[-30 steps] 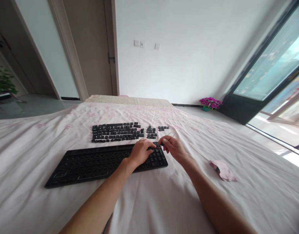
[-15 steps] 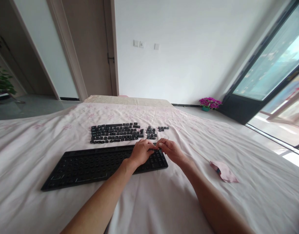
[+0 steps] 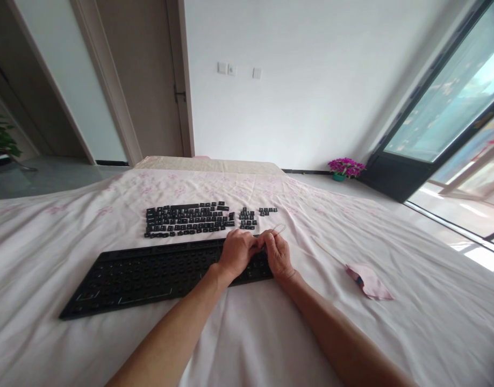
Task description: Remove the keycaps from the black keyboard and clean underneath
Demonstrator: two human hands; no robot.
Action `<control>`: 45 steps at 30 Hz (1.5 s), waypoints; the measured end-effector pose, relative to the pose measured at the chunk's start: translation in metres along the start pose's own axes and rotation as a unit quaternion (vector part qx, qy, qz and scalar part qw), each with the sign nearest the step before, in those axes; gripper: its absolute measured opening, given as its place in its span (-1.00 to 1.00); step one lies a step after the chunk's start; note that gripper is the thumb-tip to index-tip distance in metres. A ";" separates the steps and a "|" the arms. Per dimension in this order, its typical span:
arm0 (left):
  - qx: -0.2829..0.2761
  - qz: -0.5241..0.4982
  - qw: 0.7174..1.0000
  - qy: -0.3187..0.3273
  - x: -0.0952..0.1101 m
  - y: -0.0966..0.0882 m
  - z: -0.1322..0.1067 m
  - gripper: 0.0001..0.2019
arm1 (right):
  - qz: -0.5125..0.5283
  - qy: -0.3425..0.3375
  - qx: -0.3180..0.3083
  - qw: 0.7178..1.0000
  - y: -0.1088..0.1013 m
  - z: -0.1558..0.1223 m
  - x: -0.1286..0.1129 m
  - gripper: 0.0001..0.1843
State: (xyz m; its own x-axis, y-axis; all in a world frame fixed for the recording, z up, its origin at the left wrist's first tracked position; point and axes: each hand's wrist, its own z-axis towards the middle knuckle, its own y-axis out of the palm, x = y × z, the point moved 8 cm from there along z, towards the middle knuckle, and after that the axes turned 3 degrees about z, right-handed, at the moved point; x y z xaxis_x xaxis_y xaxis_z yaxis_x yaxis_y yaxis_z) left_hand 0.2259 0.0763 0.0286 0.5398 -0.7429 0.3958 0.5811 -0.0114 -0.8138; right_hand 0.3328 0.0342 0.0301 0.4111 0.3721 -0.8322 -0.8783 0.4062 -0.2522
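A black keyboard [image 3: 150,274] lies on the cloth, most of its left and middle part stripped of keycaps. My left hand [image 3: 237,250] rests over its right part, fingers closed; whatever is between them is hidden. Right against it, my right hand [image 3: 278,252] is closed over the keyboard's right end, with a wire keycap puller [image 3: 279,228] in it, its thin loop sticking out past the knuckles. The fingertips of both hands meet over the number keys. Behind the keyboard, loose black keycaps [image 3: 188,219] are laid out in rows, with smaller groups [image 3: 247,218] to their right.
A pale pink flowered cloth [image 3: 343,333] covers the surface. On the right lies a small pink piece of fabric [image 3: 370,282] beside a thin pale stick [image 3: 326,249]. Purple flowers in a pot [image 3: 343,167] stand on the floor by the glass door.
My right hand has turned more upright and moved in closer to the left, over the keyboard's right end. The wire loop shows more clearly above it. The view has shifted slightly.
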 end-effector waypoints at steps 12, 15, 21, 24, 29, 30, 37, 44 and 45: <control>-0.017 -0.146 0.988 -0.038 -0.011 0.004 -0.003 -0.79 | -0.010 -0.050 0.013 0.999 -0.004 -0.007 -0.013 -0.60; 0.007 -0.226 0.969 -0.098 -0.023 0.003 -0.004 -0.59 | -0.066 -0.099 0.007 0.993 -0.007 -0.005 -0.029 -0.61; 0.056 -0.351 0.924 -0.142 -0.043 0.006 -0.006 -0.47 | -0.246 -0.086 -0.066 0.963 0.000 0.008 -0.032 -0.70; 0.072 -0.380 0.912 -0.135 -0.047 0.006 -0.006 -0.45 | -0.197 -0.060 -0.115 0.972 0.011 0.011 -0.019 -0.75; 0.095 -0.398 0.902 -0.135 -0.051 0.004 -0.007 -0.46 | -0.170 -0.053 -0.100 0.979 0.015 0.013 -0.008 -0.90; 0.096 -0.400 0.901 -0.137 -0.052 0.004 -0.007 -0.46 | -0.160 -0.051 -0.097 0.981 0.015 0.013 -0.007 -0.91; 0.090 -0.390 0.904 -0.149 -0.048 0.005 -0.006 -0.40 | -0.157 0.012 -0.067 0.985 -0.015 0.036 0.019 -0.88; 0.064 -0.312 0.936 -0.149 -0.039 -0.002 -0.006 -0.55 | -0.260 0.119 -0.005 0.958 -0.082 0.102 0.093 -0.81; 0.062 -0.308 0.938 -0.149 -0.039 -0.002 -0.006 -0.57 | -0.268 0.123 -0.003 0.956 -0.085 0.109 0.102 -0.81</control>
State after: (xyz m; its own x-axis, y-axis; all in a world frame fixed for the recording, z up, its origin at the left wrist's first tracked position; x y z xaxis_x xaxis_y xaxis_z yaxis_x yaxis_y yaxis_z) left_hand 0.2003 0.1010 0.0124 0.2143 -0.4018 0.8903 0.8946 -0.2853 -0.3441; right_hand 0.4761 0.1281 0.0208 0.7329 -0.0953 -0.6736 -0.5597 0.4785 -0.6766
